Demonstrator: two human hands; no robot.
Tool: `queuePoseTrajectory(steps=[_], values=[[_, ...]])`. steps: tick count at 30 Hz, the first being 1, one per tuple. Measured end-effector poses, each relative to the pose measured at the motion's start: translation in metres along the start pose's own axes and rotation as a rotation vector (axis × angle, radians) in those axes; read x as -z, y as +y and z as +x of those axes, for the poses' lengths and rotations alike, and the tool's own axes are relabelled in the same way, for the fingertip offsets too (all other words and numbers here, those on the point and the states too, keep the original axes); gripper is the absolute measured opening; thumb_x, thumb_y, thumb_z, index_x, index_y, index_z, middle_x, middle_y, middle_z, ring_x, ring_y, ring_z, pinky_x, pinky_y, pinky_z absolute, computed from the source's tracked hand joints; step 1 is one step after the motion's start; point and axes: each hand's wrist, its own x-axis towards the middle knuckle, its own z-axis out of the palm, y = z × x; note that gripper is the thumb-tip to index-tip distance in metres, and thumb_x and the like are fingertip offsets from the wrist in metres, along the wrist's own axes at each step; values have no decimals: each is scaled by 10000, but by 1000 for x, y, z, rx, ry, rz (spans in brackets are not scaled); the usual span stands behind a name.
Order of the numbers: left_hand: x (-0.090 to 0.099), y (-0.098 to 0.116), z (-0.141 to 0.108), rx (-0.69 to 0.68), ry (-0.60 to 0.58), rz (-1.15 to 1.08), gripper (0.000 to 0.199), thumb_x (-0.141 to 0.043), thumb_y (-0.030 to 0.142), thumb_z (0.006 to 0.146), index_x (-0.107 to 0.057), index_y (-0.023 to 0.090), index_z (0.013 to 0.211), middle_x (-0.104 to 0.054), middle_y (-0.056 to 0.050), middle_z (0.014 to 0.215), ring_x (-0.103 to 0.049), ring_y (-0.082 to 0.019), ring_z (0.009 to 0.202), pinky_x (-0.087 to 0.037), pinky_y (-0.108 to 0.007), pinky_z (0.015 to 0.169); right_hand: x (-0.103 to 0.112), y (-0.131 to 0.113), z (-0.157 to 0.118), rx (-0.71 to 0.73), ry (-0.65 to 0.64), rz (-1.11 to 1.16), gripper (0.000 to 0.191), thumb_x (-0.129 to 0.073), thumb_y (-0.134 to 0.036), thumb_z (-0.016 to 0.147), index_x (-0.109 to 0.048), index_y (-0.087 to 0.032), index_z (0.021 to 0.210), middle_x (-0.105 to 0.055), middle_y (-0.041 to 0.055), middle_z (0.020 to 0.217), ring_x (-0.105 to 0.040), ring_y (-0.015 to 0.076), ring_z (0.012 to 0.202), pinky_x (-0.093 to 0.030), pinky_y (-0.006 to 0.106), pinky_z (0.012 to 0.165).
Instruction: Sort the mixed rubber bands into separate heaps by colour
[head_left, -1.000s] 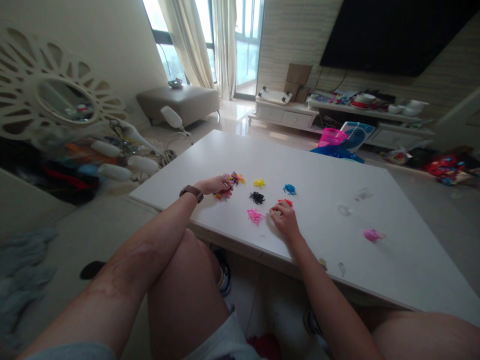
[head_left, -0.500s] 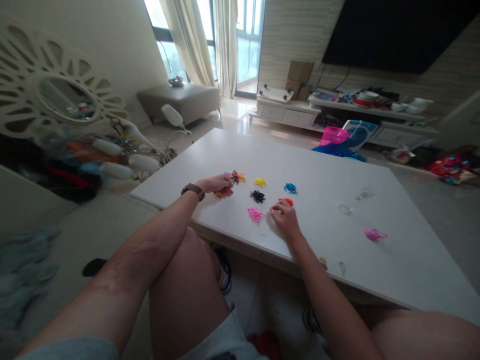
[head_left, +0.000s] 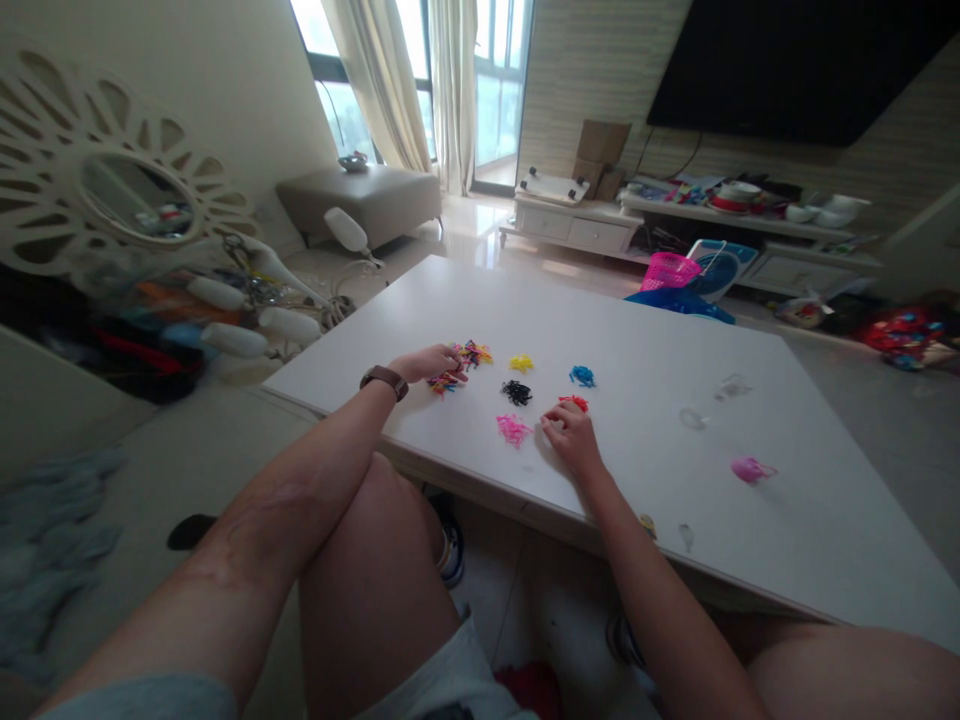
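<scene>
My left hand [head_left: 433, 363], with a brown watch on its wrist, reaches over a mixed-colour pile of small, thin pieces like rubber bands [head_left: 474, 354]. Its fingers are apart, and more mixed pieces [head_left: 444, 384] show just below them. Curled on the tabletop, my right hand [head_left: 570, 432] has thumb and fingertips together; anything between them is too small to make out. Just beyond it lies a red heap [head_left: 574, 402]. Single-colour heaps stand between and beyond the hands: yellow [head_left: 520, 363], black [head_left: 517, 392], pink [head_left: 514, 430] and blue [head_left: 582, 376].
On the right of the white table [head_left: 645, 350] are a small pink cup-like item [head_left: 751, 470] and clear plastic pieces [head_left: 693, 418]. A small yellowish item [head_left: 647, 525] sits at the near edge. Beyond the table stands a pink basket [head_left: 671, 271]; a lamp [head_left: 289, 325] is at left.
My left hand has lifted slightly off the near part of the mixed pile and its fingers have spread, baring more pieces. My right hand stays in place.
</scene>
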Motion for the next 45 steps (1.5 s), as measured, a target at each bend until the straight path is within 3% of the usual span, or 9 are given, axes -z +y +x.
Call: queuePoseTrajectory(steps=[4, 8, 11, 21, 29, 36, 45], values=[[2, -6, 6, -31, -31, -65, 112, -751, 198, 701, -657, 146, 731, -746, -81, 794, -724, -193, 806, -540, -248, 715, 0, 0, 0, -8, -5, 2, 158, -593, -246, 872, -662, -206, 736, -608, 51, 802, -573, 200, 765, -439, 338, 651], [3, -10, 10, -4, -32, -74, 101, -733, 182, 720, -679, 146, 797, -725, -70, 728, -672, -149, 647, -493, -222, 591, 0, 0, 0, -15, -7, 8, 155, -597, -243, 866, -657, -204, 729, -603, 48, 789, -567, 194, 748, -428, 329, 634], [4, -10, 10, -26, -55, -73, 125, -749, 195, 720, -691, 145, 819, -726, -77, 742, -663, -146, 645, -465, -212, 549, 0, 0, 0, -14, -10, 5, 152, -596, -239, 865, -656, -204, 730, -602, 45, 788, -564, 192, 744, -424, 328, 632], [4, -9, 7, -26, -76, -82, 228, -780, 173, 675, -709, 136, 889, -744, -87, 843, -686, -154, 715, -527, -223, 633, 0, 0, -1, -25, -18, 13, 158, -590, -246, 873, -660, -205, 737, -615, 47, 801, -572, 189, 757, -429, 317, 628], [5, -2, 0, -29, 10, 3, 286, -851, 186, 585, -749, 145, 849, -724, -70, 729, -691, -188, 690, -536, -260, 647, 1, -2, 0, -34, -21, 9, 150, -596, -240, 862, -653, -210, 727, -610, 45, 791, -573, 196, 760, -434, 334, 651], [8, -3, 0, -35, 39, 136, 249, -788, 198, 589, -788, 143, 831, -714, -40, 667, -657, -175, 654, -521, -252, 640, 0, -1, 0, -31, -24, 3, 152, -592, -244, 866, -655, -208, 733, -606, 43, 790, -564, 190, 742, -432, 336, 665], [26, -13, 10, -67, 191, 322, 153, -782, 174, 511, -779, 168, 664, -721, -26, 648, -628, -169, 646, -473, -230, 593, -1, 1, 0, -24, -27, -11, 146, -596, -241, 862, -661, -204, 737, -600, 42, 790, -559, 194, 752, -435, 345, 694]])
